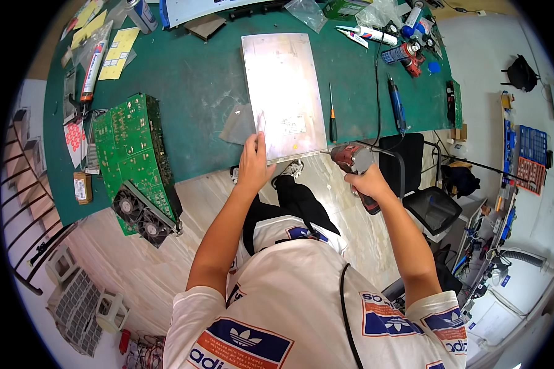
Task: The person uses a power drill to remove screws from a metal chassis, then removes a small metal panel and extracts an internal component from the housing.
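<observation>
A flat, pale metal case (pixel 287 86) lies lengthwise on the green bench, its near end at the front edge. My left hand (pixel 254 165) holds its near left corner, with fingers along the side and top and the thumb by the front edge. In my right hand (pixel 368 182) is a red and black cordless drill (pixel 351 158), its head pointing left toward the near right corner of the case. Whether its tip touches the case I cannot tell. To the right of the case lies a thin screwdriver (pixel 333 120) with a dark and orange handle.
A green circuit board (pixel 126 147) with black fans (pixel 143 215) overhangs the bench's front left. A blue corded electric screwdriver (pixel 397 106) lies at the right. Sealant tubes (pixel 375 35) and spray cans (pixel 400 53) crowd the back right. A black chair (pixel 434 209) stands right of me.
</observation>
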### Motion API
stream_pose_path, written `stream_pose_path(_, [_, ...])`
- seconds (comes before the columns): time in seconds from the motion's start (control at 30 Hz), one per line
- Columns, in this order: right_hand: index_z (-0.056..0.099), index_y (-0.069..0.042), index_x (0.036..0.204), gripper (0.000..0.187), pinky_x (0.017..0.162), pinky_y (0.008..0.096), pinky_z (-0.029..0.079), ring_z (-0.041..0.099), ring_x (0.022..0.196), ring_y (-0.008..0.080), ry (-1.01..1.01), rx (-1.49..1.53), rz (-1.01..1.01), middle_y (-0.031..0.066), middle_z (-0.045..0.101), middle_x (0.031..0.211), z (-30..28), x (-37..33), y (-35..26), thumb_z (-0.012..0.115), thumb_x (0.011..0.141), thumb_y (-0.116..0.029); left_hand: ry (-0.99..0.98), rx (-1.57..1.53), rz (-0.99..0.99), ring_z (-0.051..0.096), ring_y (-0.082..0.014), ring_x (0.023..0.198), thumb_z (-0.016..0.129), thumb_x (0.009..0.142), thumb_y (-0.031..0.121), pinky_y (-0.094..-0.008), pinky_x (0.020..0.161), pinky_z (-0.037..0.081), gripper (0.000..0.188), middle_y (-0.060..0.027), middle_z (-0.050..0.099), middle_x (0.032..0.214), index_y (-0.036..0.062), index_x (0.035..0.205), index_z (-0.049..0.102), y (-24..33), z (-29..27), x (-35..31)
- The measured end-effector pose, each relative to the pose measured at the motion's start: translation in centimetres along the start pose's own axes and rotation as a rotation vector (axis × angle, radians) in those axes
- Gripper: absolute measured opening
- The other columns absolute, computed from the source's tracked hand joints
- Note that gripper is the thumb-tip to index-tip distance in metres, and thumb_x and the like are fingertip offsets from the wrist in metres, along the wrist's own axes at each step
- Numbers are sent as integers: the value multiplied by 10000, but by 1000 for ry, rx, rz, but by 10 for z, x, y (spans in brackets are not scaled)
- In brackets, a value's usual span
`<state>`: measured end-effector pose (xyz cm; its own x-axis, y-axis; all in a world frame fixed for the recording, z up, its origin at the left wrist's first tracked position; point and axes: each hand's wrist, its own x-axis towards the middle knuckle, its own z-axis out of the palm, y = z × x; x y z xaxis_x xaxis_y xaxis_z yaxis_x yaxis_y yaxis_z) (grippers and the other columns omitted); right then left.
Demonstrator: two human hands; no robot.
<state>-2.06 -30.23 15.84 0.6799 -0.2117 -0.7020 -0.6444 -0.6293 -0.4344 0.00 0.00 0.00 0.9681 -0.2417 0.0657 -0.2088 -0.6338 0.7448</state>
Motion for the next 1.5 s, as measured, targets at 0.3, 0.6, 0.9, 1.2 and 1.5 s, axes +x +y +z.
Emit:
stream_pose_path(0.3, [662,20,1002,318,558,348,529,657,565,177,19,39,6,91,676,733,-2,-6,7,752,741,-138,-5,-6,7,558,-373,1112,904,632,62,-431,960,500,1022,-234,434,1393,-65,1495,371,2,0,-3])
stream_pose_path(0.6, [659,26,936,244,525,343,505,639,555,165,7,79,25,81,661,724,-4,-11,3,740,752,-111,-53,-17,-3,521,-409,1172,889,676,61,-440,1009,469,1009,-243,407,1405,-89,1507,338,3,-5,-2])
stream_pose_path(0.9, [661,25,974,280,528,329,500,641,562,163,19,188,44,68,667,779,-6,-23,-3,749,750,-118,-46,4,10,516,-415,1198,891,683,76,-443,1019,467,1011,-239,406,1407,-81,1513,335,2,-5,-2])
stream_pose_path(1.2, [630,-12,1092,345,540,313,513,627,604,149,-46,426,-156,51,659,856,2,-41,-31,748,767,-33,223,-28,59,611,-373,1041,769,872,187,-444,934,512,427,-196,619,1207,-17,1226,647,-9,-26,-2])
stream_pose_path(1.5, [642,-20,1083,300,558,296,512,615,622,130,-275,521,-351,34,665,870,39,-54,-102,716,794,6,283,-130,-103,659,-306,776,783,817,96,-385,716,544,185,-137,688,974,-4,955,710,-24,-86,8])
